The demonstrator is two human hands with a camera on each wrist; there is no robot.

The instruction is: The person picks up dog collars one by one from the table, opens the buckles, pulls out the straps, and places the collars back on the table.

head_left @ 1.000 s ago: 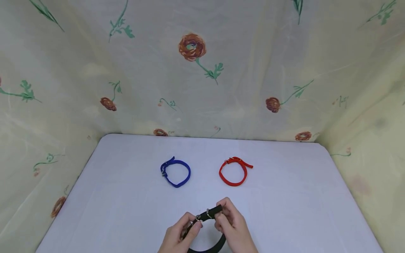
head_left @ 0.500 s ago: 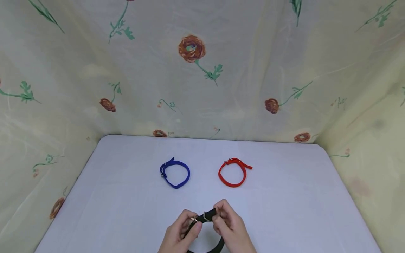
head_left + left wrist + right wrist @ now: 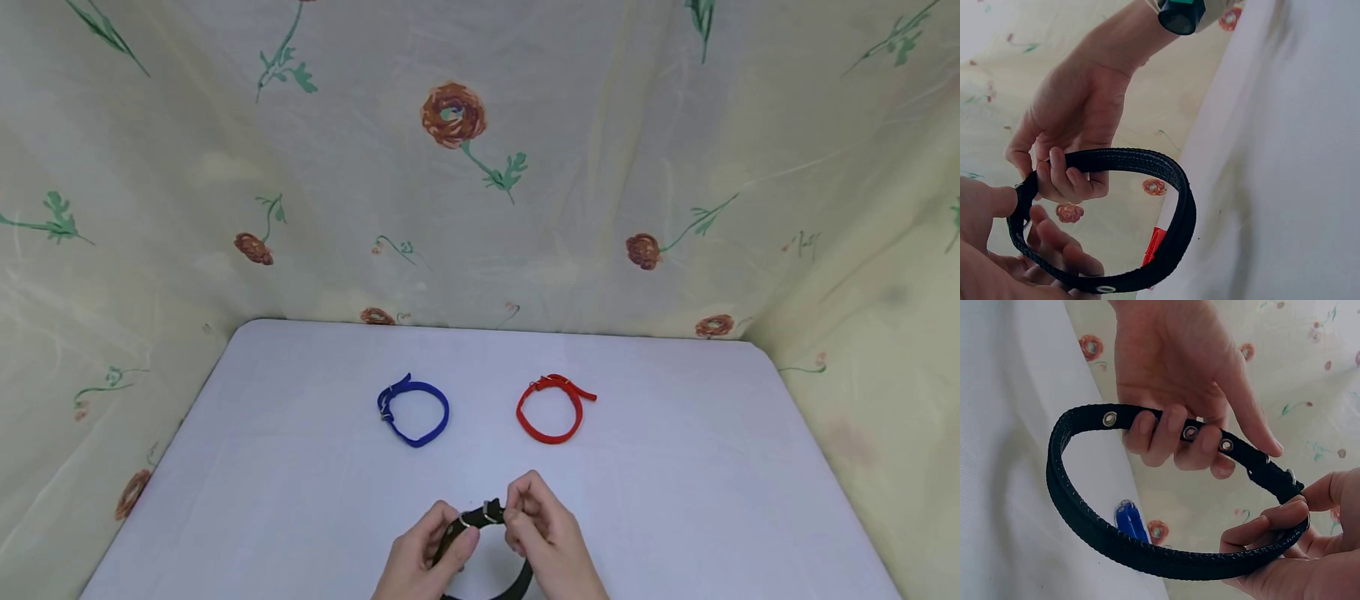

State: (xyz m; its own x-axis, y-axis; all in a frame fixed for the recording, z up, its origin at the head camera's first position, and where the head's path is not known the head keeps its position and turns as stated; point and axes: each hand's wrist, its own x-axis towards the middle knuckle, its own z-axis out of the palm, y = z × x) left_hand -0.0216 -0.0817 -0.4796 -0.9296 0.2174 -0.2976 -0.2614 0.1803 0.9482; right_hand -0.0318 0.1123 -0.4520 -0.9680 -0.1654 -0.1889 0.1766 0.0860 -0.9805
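While clamping black collar (image 3: 477, 517) at bottom centre in curled fingers of left hand (image 3: 408, 554) and right hand (image 3: 553, 543), expect light, bendy, non-fragile handling; pinch beside buckle (image 3: 489, 512).

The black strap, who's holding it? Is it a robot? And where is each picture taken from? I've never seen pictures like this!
There's no robot, just a person. Their left grip and right grip are bare hands, both holding the black strap, which is bent into a loop. The wide picture comes from a camera worn on the head, looking forward and down. The two closer pictures come from cameras worn on the wrists, one on each, so they show the strap from different sides. On the white table lie a blue strap and a red strap, both looped.
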